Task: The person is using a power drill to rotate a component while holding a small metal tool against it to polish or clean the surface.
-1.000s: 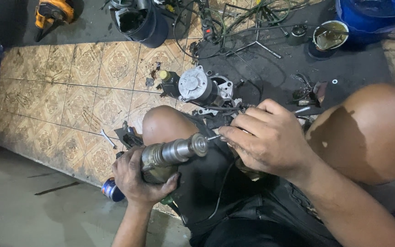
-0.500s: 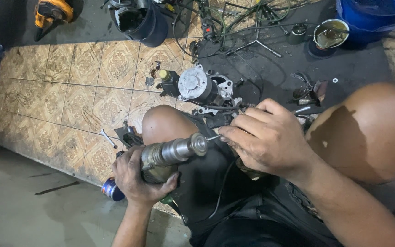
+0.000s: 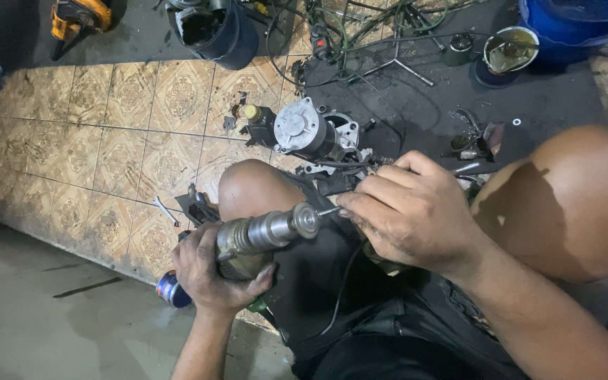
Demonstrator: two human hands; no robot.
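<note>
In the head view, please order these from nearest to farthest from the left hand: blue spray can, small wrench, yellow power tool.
1. Blue spray can, on the floor touching the left hand.
2. Small silver wrench, on the tiles above.
3. Yellow power tool, far top-left corner.

Left hand (image 3: 214, 273) grips a grimy metal rotor shaft (image 3: 265, 232) over the lap, round end pointing right. Right hand (image 3: 409, 214) pinches a thin tool tip (image 3: 328, 210) against that end. Motor housing (image 3: 307, 132), small wrench (image 3: 166, 210) and blue can (image 3: 172, 289) lie on patterned floor tiles (image 3: 107, 155).
</note>
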